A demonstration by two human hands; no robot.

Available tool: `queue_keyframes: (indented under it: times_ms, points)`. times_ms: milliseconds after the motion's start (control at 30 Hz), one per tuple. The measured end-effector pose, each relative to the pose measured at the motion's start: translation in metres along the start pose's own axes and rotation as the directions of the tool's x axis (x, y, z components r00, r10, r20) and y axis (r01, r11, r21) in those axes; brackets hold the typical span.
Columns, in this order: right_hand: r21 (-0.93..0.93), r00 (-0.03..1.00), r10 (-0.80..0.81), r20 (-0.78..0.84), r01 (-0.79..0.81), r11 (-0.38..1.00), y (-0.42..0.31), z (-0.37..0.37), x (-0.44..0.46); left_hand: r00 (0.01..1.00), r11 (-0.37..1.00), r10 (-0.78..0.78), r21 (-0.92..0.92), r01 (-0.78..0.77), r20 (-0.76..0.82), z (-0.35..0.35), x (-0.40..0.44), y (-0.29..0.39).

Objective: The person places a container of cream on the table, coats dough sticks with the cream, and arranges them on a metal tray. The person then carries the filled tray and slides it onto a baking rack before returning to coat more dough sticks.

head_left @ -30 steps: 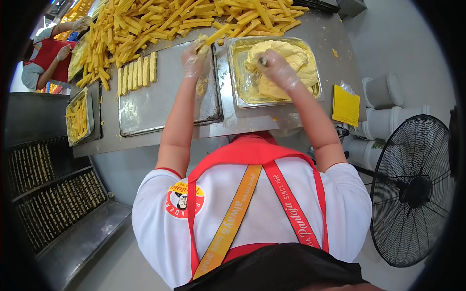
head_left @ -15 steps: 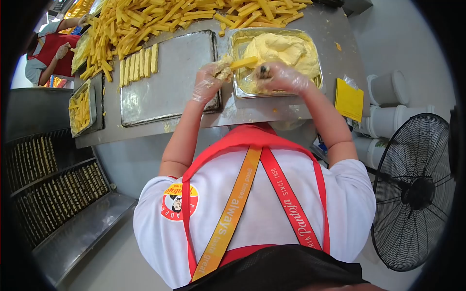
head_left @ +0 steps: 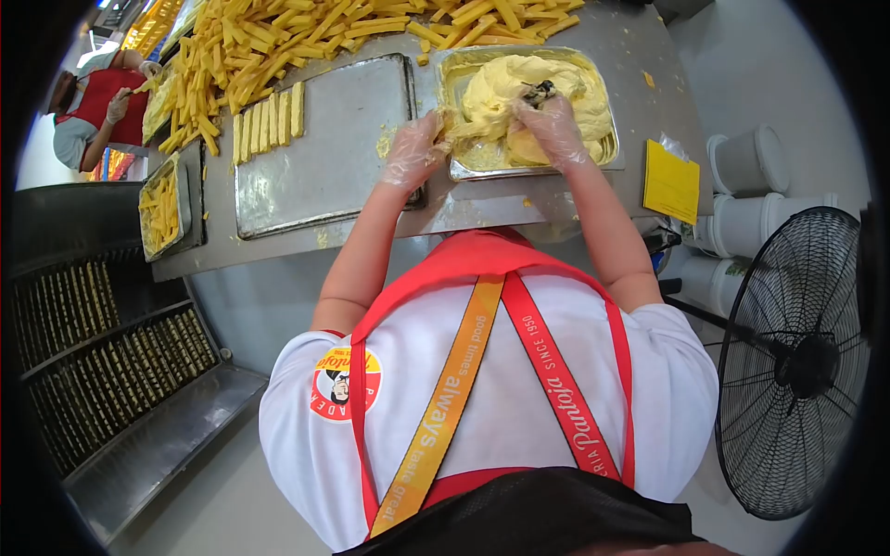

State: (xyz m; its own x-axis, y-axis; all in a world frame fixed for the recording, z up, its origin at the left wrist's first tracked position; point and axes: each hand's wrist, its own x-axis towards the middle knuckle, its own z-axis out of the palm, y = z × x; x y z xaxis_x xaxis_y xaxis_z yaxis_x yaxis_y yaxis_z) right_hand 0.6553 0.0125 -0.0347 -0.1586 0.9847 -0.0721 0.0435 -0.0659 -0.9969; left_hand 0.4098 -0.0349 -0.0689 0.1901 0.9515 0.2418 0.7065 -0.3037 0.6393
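Note:
My left hand (head_left: 416,150), in a clear glove, is closed around a yellow stick (head_left: 447,130) smeared with cream, at the left rim of a metal pan (head_left: 614,159). A mound of pale yellow cream (head_left: 519,79) fills much of this pan. Over the cream, my right hand (head_left: 553,128), also gloved, grips a dark-ended tool (head_left: 538,92); the rest of the tool is hidden. Left of my hands lies a flat metal tray (head_left: 324,139), with several coated sticks (head_left: 269,123) in a row at its upper left.
Yellow sticks (head_left: 269,46) are heaped across the back of the metal table (head_left: 649,111). A small tray (head_left: 159,213) of sticks is at the left. A co-worker (head_left: 97,102) stands beyond it. Yellow pad (head_left: 670,182), buckets (head_left: 747,159), fan (head_left: 797,361) at right; rack (head_left: 111,343) at left.
My left hand has moved right from the tray to the pan, and its stick now shows less plainly. My right hand dipped lower over the cream, then rose with the tool.

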Motion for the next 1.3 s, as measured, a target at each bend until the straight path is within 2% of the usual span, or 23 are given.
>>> queue_keyframes:
  times_ms: [67,167,267,333,400,467,533,567,667,700,733,767,800,867,900,1000,1033,1100,1133,1200,1233,1300]
  points:
    - [-0.248,0.995,0.004,-0.103,-0.029,0.968,0.003,-0.003,0.006,1.0,1.0,-0.003,-0.028,0.002,-0.024,-0.001,0.002,0.004]
    - [-0.062,0.99,-0.121,-0.071,0.116,0.991,-0.017,0.011,-0.014,0.999,0.999,-0.036,-0.039,0.035,-0.035,0.001,0.003,0.002]
    - [0.331,1.0,0.001,0.008,-0.004,0.944,-0.023,0.017,-0.016,0.997,0.995,-0.077,-0.064,0.075,-0.031,-0.001,0.003,0.003]
    - [-0.004,0.998,-0.058,-0.03,0.058,0.998,-0.001,0.009,-0.004,0.996,0.994,-0.081,-0.083,0.078,-0.039,-0.001,0.004,0.004]
    - [-0.285,0.993,-0.107,-0.046,0.09,0.954,0.007,0.002,0.003,0.996,0.994,-0.066,-0.093,0.06,-0.06,-0.001,0.005,0.004]
    - [-0.495,0.989,-0.136,-0.051,0.094,0.864,-0.002,0.001,0.0,0.987,0.982,-0.147,-0.133,0.138,-0.064,-0.001,0.005,0.008]
    - [-0.052,0.99,-0.117,-0.08,0.113,0.992,-0.022,0.016,-0.015,0.969,0.954,-0.243,-0.189,0.232,-0.035,-0.003,0.008,0.012]
    - [0.179,0.991,-0.098,-0.089,0.113,0.977,-0.027,0.021,-0.02,0.954,0.93,-0.3,-0.224,0.292,-0.002,-0.004,0.008,0.012]
    - [0.252,0.996,-0.081,-0.033,0.087,0.964,0.008,0.012,-0.005,0.889,0.799,-0.45,-0.404,0.445,0.089,-0.013,0.009,0.028]
    - [0.05,0.995,-0.075,-0.061,0.078,0.996,0.01,0.007,0.0,0.864,0.737,-0.49,-0.473,0.483,0.118,-0.015,0.01,0.032]
    - [-0.154,0.993,-0.072,-0.089,0.058,0.986,0.014,0.001,0.003,0.868,0.741,-0.484,-0.473,0.476,0.115,-0.013,0.01,0.03]
    - [-0.35,0.99,-0.076,-0.116,0.031,0.936,0.018,-0.002,0.006,0.871,0.745,-0.478,-0.473,0.47,0.112,-0.01,0.009,0.026]
    - [-0.546,0.978,-0.198,-0.069,0.129,0.828,0.001,0.0,-0.001,0.874,0.749,-0.473,-0.474,0.464,0.108,-0.008,0.011,0.023]
    - [-0.096,0.98,-0.16,-0.119,0.15,0.984,-0.026,0.017,-0.017,0.855,0.758,-0.487,-0.402,0.514,0.176,-0.008,0.013,0.019]
    - [0.144,0.982,-0.131,-0.134,0.15,0.978,-0.031,0.023,-0.021,0.843,0.76,-0.496,-0.364,0.538,0.21,-0.008,0.012,0.018]
    - [0.073,0.997,-0.081,-0.02,0.082,0.994,0.002,0.003,0.0,0.919,0.851,-0.387,-0.354,0.388,0.078,-0.007,0.007,0.02]
    - [-0.139,0.999,-0.043,-0.033,0.038,0.99,0.007,-0.006,0.005,0.935,0.892,-0.351,-0.29,0.348,0.041,-0.01,0.003,0.017]
    - [-0.538,0.996,0.008,-0.083,-0.052,0.841,0.014,-0.02,0.01,0.961,0.951,-0.275,-0.155,0.269,-0.02,-0.014,-0.007,0.013]
    - [-0.488,0.996,-0.008,-0.088,-0.037,0.872,0.013,-0.017,0.008,0.96,0.966,-0.213,-0.184,0.179,-0.183,-0.02,-0.014,0.008]
    - [-0.378,0.993,-0.033,-0.113,-0.012,0.926,0.011,-0.012,-0.006,0.892,0.961,-0.275,-0.064,0.27,-0.36,-0.046,-0.027,-0.018]
    - [-0.392,0.993,-0.079,-0.091,0.037,0.919,0.013,-0.011,-0.008,0.847,0.948,-0.289,-0.011,0.318,-0.446,-0.06,-0.032,-0.032]
    - [-0.421,0.986,-0.163,-0.046,0.129,0.898,0.018,-0.013,-0.013,0.682,0.952,-0.243,-0.036,0.303,-0.69,-0.075,-0.033,-0.06]
